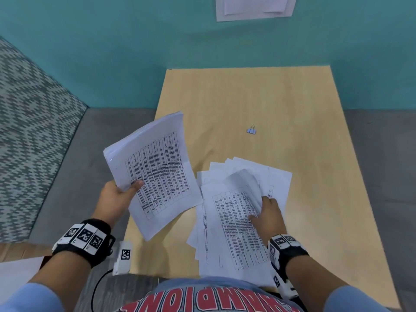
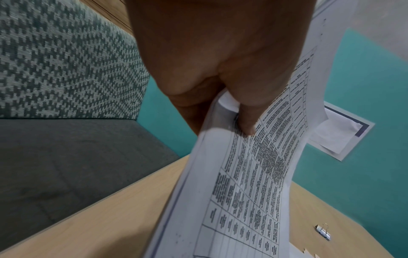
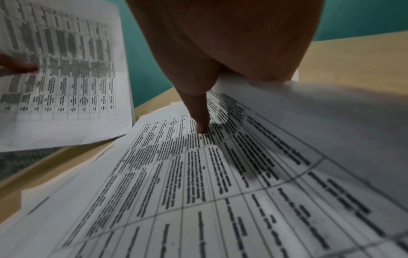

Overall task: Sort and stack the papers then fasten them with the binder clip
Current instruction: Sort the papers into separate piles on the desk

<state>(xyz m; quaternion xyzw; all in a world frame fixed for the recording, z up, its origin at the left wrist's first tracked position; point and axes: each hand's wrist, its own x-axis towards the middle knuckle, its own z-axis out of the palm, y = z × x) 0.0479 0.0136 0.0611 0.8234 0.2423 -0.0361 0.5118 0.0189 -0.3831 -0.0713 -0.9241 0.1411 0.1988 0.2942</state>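
My left hand (image 1: 116, 195) is gripping a gathered stack (image 1: 153, 172) off the table (image 1: 315, 140) — my right hand (image 1: 269, 213) is pinching a loose sheet (image 1: 244, 183) from the scattered papers (image 1: 227, 233); the binder clip (image 1: 251, 130) is lying well apart.

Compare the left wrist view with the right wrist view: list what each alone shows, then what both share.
Left wrist only: the binder clip lying alone on the table, the patterned cushion, and a sheet on the wall.

Right wrist only: the right hand lifting a sheet off the loose pile.

Both: the held stack gripped by the left hand, and the teal wall.
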